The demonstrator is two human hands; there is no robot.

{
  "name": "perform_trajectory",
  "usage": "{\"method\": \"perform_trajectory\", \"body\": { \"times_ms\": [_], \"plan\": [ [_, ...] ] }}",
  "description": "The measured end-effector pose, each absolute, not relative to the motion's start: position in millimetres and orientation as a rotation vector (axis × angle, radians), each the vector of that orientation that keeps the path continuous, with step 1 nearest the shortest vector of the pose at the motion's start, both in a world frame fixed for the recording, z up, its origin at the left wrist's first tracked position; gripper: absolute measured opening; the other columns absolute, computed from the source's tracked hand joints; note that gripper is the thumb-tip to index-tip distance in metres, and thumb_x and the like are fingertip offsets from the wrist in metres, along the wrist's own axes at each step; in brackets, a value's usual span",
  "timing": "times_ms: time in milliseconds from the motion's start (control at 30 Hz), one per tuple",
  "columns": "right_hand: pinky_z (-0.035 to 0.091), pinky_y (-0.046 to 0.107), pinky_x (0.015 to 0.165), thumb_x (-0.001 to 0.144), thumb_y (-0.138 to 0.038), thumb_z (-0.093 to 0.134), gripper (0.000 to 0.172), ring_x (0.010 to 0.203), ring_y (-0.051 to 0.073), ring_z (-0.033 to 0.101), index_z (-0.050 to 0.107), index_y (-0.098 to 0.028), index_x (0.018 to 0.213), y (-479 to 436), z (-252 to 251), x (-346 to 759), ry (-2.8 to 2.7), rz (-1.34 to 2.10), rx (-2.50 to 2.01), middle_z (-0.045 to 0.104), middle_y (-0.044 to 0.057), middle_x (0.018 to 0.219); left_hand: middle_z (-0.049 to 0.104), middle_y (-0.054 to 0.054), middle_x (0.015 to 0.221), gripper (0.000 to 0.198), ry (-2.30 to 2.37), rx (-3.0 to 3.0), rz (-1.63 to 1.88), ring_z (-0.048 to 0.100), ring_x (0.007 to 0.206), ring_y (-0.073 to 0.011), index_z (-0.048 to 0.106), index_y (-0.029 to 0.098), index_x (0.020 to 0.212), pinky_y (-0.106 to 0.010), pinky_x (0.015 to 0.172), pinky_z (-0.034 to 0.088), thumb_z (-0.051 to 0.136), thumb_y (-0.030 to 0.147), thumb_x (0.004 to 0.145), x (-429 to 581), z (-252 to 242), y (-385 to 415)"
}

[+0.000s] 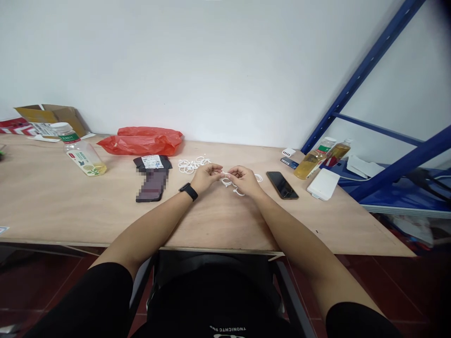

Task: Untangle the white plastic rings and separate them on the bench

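My left hand (207, 179), with a black watch (189, 190) on its wrist, is closed in a pinch over the middle of the table. Opposite it, my right hand (245, 180) is pinched too, the fingertips of both hands nearly meeting. Between them is a small white plastic ring (225, 174), partly hidden by the fingers. Below the hands lie a few loose white rings (239, 192), some with a small tab. A pile of similar white rings (190, 165) is just beyond my left hand, and another ring (259, 178) shows beside my right hand.
On the wooden table (218, 230), a red plastic bag (144, 141), a dark package (152, 180) and a tilted-looking bottle (82, 152) are at left. Right of my hands lie a phone (282, 184), a white box (323, 184) and drink bottles (313, 159), near a blue metal frame (366, 129).
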State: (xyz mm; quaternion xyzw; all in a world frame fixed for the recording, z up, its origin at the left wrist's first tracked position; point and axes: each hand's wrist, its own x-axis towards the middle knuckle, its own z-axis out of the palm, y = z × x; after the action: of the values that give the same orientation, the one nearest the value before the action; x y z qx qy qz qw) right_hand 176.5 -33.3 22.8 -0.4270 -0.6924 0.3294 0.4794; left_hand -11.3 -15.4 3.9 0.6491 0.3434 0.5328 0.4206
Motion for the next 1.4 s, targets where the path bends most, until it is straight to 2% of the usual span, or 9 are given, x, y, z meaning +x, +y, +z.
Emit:
{"method": "perform_trajectory", "body": {
  "times_ms": [167,267,367,633,867,1100,1233,1333,1400],
  "plan": [
    [0.054,0.030,0.068,0.076,-0.037,0.071,0.024,0.074,0.018,0.068,0.076,-0.018,0.089,-34,23,175,-1.697,0.822,-0.978,0.075,0.006,0.087,0.072,-0.008,0.084,0.045,0.789,1.527,1.381,0.067,0.072,-0.0158,0.068,0.010,0.093,-0.032,0.068,0.057,0.085,0.039,0.063,-6,8,-18],
    [0.055,0.032,0.074,0.075,-0.037,0.072,0.025,0.081,0.020,0.070,0.076,-0.018,0.091,-31,21,175,-1.641,0.827,-0.952,0.076,0.007,0.091,0.072,-0.008,0.081,0.046,0.807,1.521,1.376,0.065,0.068,-0.0148,0.070,0.010,0.093,-0.030,0.064,0.056,0.084,0.042,0.063,-6,11,-20],
    [0.055,0.034,0.077,0.074,-0.039,0.073,0.027,0.084,0.022,0.070,0.076,-0.019,0.091,-30,21,176,-1.595,0.824,-0.951,0.076,0.007,0.092,0.071,-0.007,0.073,0.039,0.868,1.591,1.304,0.061,0.060,-0.0128,0.074,0.010,0.084,-0.026,0.059,0.051,0.079,0.046,0.069,-9,14,-21],
    [0.055,0.032,0.073,0.073,-0.043,0.074,0.027,0.078,0.020,0.069,0.076,-0.018,0.083,-35,26,174,-1.634,0.882,-0.933,0.076,0.006,0.084,0.070,-0.004,0.067,0.039,0.904,1.744,1.200,0.056,0.054,-0.0102,0.078,0.013,0.086,-0.022,0.052,0.043,0.072,0.050,0.076,-11,15,-25],
    [0.054,0.030,0.064,0.060,-0.050,0.082,0.038,0.068,0.017,0.067,0.073,-0.018,0.079,-23,19,173,-1.545,1.116,-0.902,0.074,0.005,0.075,0.067,-0.003,0.063,0.040,0.949,1.844,1.242,0.057,0.057,-0.0121,0.076,0.014,0.079,-0.023,0.055,0.044,0.069,0.053,0.078,-11,12,-24],
    [0.055,0.030,0.062,0.056,-0.055,0.084,0.046,0.065,0.017,0.067,0.070,-0.017,0.077,-23,19,169,-1.480,1.204,-0.952,0.073,0.005,0.072,0.069,-0.005,0.068,0.041,0.913,1.903,1.229,0.060,0.062,-0.0137,0.074,0.014,0.081,-0.025,0.060,0.047,0.064,0.054,0.083,-9,13,-25],
    [0.056,0.031,0.065,0.060,-0.055,0.082,0.045,0.066,0.017,0.067,0.069,-0.018,0.082,-20,18,169,-1.455,1.198,-0.916,0.073,0.004,0.074,0.069,-0.005,0.069,0.040,0.913,1.937,1.227,0.061,0.063,-0.0144,0.072,0.014,0.082,-0.025,0.062,0.047,0.061,0.052,0.086,-8,19,-23],
    [0.057,0.034,0.074,0.069,-0.050,0.077,0.038,0.077,0.019,0.070,0.071,-0.019,0.090,-18,13,170,-1.530,1.073,-0.914,0.075,0.005,0.083,0.069,-0.005,0.073,0.038,1.023,2.176,1.137,0.060,0.066,-0.0155,0.074,0.016,0.087,-0.027,0.064,0.046,0.055,0.049,0.090,-16,20,-17],
    [0.057,0.036,0.081,0.076,-0.043,0.073,0.031,0.087,0.021,0.071,0.073,-0.021,0.098,-20,10,172,-1.646,0.930,-0.962,0.076,0.006,0.093,0.070,-0.007,0.084,0.035,1.159,2.390,1.036,0.062,0.077,-0.0190,0.075,0.019,0.091,-0.030,0.073,0.046,0.055,0.047,0.091,-28,17,-10]
  ]
}}
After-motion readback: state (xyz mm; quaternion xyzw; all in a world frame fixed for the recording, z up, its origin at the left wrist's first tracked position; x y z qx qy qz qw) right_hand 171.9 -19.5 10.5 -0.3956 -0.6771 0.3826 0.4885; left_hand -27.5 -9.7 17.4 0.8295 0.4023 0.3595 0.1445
